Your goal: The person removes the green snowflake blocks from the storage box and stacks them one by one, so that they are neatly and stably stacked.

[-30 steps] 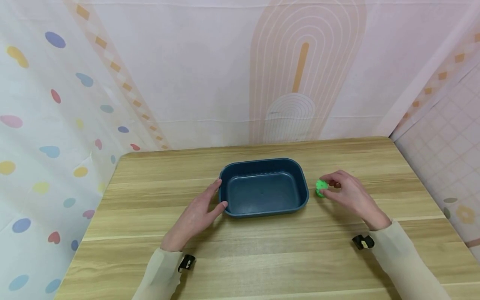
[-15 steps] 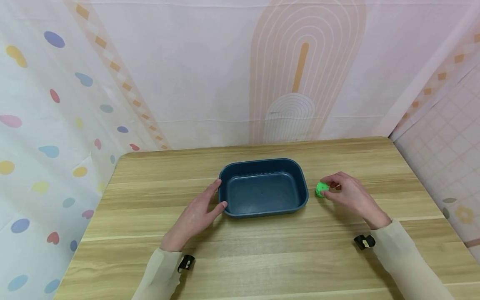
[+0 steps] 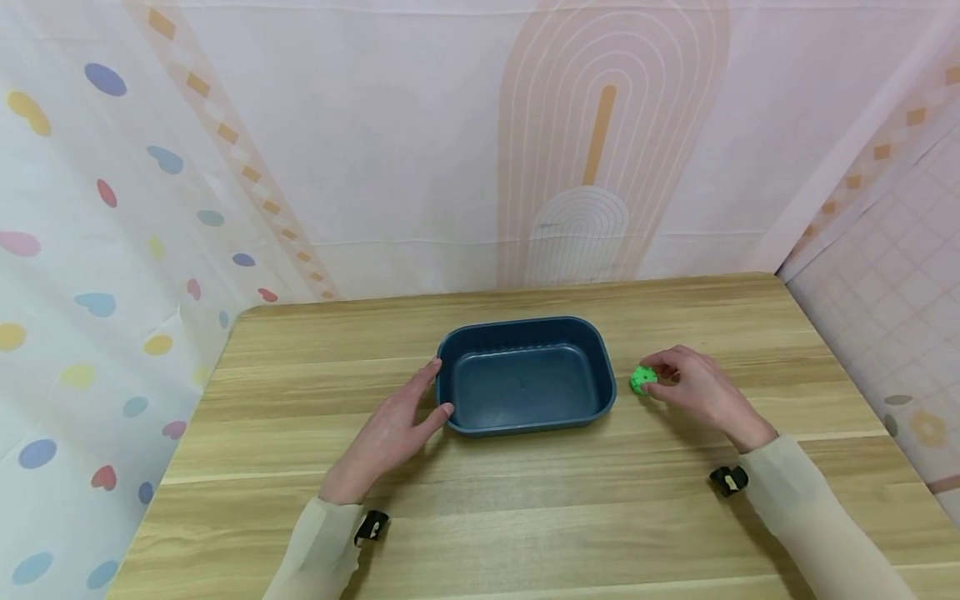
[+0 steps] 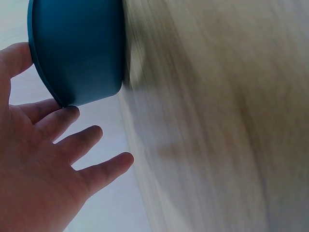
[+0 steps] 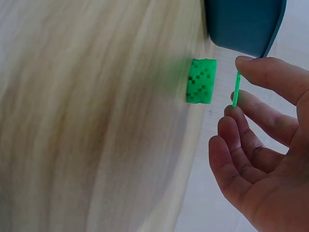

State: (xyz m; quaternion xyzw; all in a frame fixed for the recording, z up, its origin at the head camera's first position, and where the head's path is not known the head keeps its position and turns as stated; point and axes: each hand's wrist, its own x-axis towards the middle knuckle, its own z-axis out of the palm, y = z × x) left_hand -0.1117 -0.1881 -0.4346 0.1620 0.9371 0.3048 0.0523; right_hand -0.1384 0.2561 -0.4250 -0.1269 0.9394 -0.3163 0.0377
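My right hand [image 3: 701,387] is just right of the dark blue tub [image 3: 525,431]. Between thumb and fingertips it pinches a thin green disc [image 5: 236,89], seen edge-on in the right wrist view. A short, notched green stack of what look like similar discs [image 5: 202,81] stands on the table, with a small gap between it and the held disc. From the head view, disc and stack overlap as one green shape. At the tub's left end, my left hand [image 3: 390,433] touches the rim with thumb and forefinger; the other fingers [image 4: 108,171] are spread, fairly straight.
The wooden table [image 3: 525,517] runs back to a patterned cloth [image 3: 390,167] hung behind it and at both sides. A black strap [image 3: 371,527] is at the left wrist and another strap [image 3: 729,481] at the right.
The right hand has shifted very slightly toward the table's front, and the green disc's angle over the stack has altered a little. The left hand and tub stay in place.
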